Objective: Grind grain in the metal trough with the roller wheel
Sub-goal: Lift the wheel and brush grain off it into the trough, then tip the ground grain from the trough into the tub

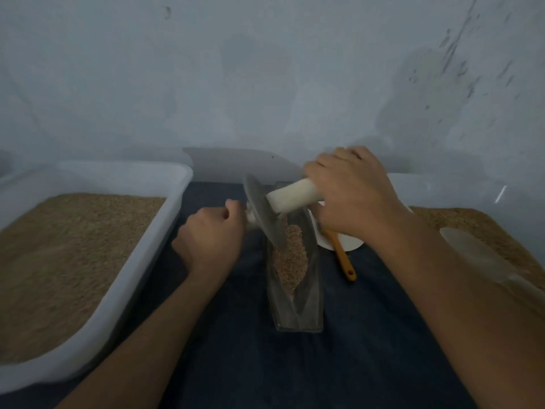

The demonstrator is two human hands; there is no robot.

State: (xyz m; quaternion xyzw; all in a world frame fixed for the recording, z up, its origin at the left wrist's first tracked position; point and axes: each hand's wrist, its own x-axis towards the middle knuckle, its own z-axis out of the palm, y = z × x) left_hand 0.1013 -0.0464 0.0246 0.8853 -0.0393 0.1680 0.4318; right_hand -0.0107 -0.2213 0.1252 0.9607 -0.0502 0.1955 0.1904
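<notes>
1. Two hands work the roller wheel [264, 212], which puts the task in its grinding step: the grey disc stands on edge in the far half of the metal trough [298, 293], tilted so that its top leans to the left, with its lower rim down among the grain [290, 258].
2. The right hand [351, 199] is wrapped over the pale handle [292, 194] on the right side of the disc, fingers curled round it from above.
3. The left hand [211, 240] is closed in a fist at the stub of handle on the left side; only a small pale end shows beside the disc, so how much of it the fingers enclose I cannot tell.
4. Most of the grain lies in a strip along the middle of the trough, nearer the person than the wheel, and looks coarse, so I judge the grinding far from done.
5. Next, I judge, the wheel needs levelling upright and drawing back through that strip, with even downward pressure from both hands so the rim stays in the groove.
6. An orange spatula [343, 258] lies just right of the trough, untouched.
</notes>
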